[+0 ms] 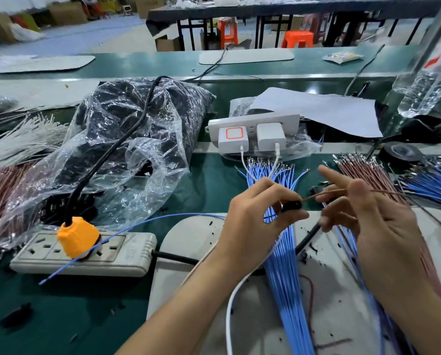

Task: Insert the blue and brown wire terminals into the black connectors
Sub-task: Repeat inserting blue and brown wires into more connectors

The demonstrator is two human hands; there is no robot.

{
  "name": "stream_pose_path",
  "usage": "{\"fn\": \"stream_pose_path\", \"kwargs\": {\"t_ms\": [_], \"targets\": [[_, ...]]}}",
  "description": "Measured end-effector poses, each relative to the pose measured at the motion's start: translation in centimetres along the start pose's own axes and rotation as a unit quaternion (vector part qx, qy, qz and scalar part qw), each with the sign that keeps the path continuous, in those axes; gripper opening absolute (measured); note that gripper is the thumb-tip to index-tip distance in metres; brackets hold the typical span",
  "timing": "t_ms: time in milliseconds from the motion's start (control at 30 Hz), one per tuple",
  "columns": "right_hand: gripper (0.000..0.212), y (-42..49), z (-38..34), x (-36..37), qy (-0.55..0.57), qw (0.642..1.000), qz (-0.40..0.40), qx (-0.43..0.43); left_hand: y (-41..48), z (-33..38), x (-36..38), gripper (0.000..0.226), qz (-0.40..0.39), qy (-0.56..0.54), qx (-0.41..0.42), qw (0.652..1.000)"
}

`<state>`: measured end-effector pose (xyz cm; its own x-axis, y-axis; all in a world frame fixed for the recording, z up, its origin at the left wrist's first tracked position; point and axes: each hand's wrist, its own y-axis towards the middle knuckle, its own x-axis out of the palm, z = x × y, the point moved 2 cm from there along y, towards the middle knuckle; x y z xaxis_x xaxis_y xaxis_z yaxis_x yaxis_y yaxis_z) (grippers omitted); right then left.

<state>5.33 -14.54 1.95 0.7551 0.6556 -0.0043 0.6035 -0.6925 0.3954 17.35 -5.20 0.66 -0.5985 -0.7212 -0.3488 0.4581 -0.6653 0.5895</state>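
Note:
My left hand [258,213] pinches a small black connector [292,205] above the work mat. A blue wire [142,224] trails from that connector leftward over the power strip. My right hand [363,213] pinches a brown wire [324,194] whose tip meets the connector's right end; its index finger points up and left. A bundle of blue wires [286,278] lies under both hands. A bundle of brown wires [363,172] lies behind my right hand.
A clear bag of black connectors [127,139] fills the left middle. A grey power strip [86,254] with an orange plug [77,237] lies front left. A white socket block with chargers [252,131] stands behind. More blue wires [432,185] lie far right, tape roll [400,152] behind.

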Motion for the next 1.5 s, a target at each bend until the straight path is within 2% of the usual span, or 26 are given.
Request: {"fn": "stream_pose_path", "kwargs": {"t_ms": [67, 200, 300, 433, 567, 700, 767, 867, 1000, 1133, 1233, 1300, 1367, 1433, 1500], "targets": [[0.032, 0.1, -0.2, -0.1, -0.003, 1.000, 0.017, 0.001, 0.0, 0.0, -0.1, 0.017, -0.005, 0.003, 0.006, 1.000], [0.024, -0.1, -0.6, 0.3, -0.091, 0.994, -0.021, -0.047, 0.0, -0.1, -0.1, 0.017, -0.007, -0.001, 0.005, 1.000], [0.019, -0.2, -0.8, 0.2, -0.100, 0.993, 0.010, -0.067, 0.2, -0.3, -0.3, 0.017, 0.007, -0.012, -0.009, 1.000], [0.013, -0.3, -1.0, -0.1, -0.078, 0.994, 0.038, -0.068, 0.1, 0.0, -0.2, 0.017, -0.006, -0.005, -0.002, 1.000], [0.012, -0.3, -0.6, 0.3, -0.154, 0.987, -0.002, -0.049, 0.1, 0.0, -0.3, 0.016, -0.014, -0.010, 0.008, 1.000], [0.016, -0.3, -0.4, 0.4, -0.123, 0.992, -0.018, -0.018, 0.1, -0.2, -0.1, 0.012, -0.014, -0.042, -0.027, 0.999], [0.020, -0.2, -0.5, 0.4, -0.079, 0.996, -0.037, 0.004, 0.3, -0.4, -0.1, 0.013, -0.007, -0.153, -0.114, 0.982], [0.020, -0.2, 0.0, 0.7, -0.134, 0.985, -0.100, 0.033, 0.5, -0.8, 0.0, 0.021, -0.015, -0.283, -0.203, 0.937], [0.012, -0.2, 0.7, 0.8, -0.173, 0.977, -0.122, 0.040, 0.5, -0.9, 0.1, 0.020, -0.023, -0.310, -0.233, 0.921], [0.015, -0.1, 0.7, 0.9, -0.115, 0.982, -0.120, 0.089, 0.4, -1.0, 0.2, 0.014, -0.010, -0.325, -0.235, 0.916], [0.013, -0.1, 0.7, 1.0, -0.063, 0.979, -0.141, 0.132, 0.4, -1.1, 0.3, 0.008, 0.004, -0.364, -0.257, 0.895], [0.015, -0.1, 0.9, 0.9, -0.013, 0.962, -0.192, 0.195, 0.5, -1.4, 0.4, 0.009, 0.039, -0.425, -0.286, 0.858], [0.016, -0.3, 0.8, 0.9, 0.023, 0.916, -0.309, 0.255, 0.8, -1.8, 0.2, 0.016, 0.082, -0.504, -0.313, 0.801], [0.010, -0.8, 0.4, 1.0, 0.016, 0.839, -0.462, 0.287, 1.1, -2.1, -0.3, 0.023, 0.119, -0.560, -0.336, 0.748], [0.009, -1.3, -0.1, 0.9, 0.014, 0.752, -0.576, 0.320, 1.4, -2.4, -1.0, 0.028, 0.145, -0.593, -0.347, 0.712]]}}
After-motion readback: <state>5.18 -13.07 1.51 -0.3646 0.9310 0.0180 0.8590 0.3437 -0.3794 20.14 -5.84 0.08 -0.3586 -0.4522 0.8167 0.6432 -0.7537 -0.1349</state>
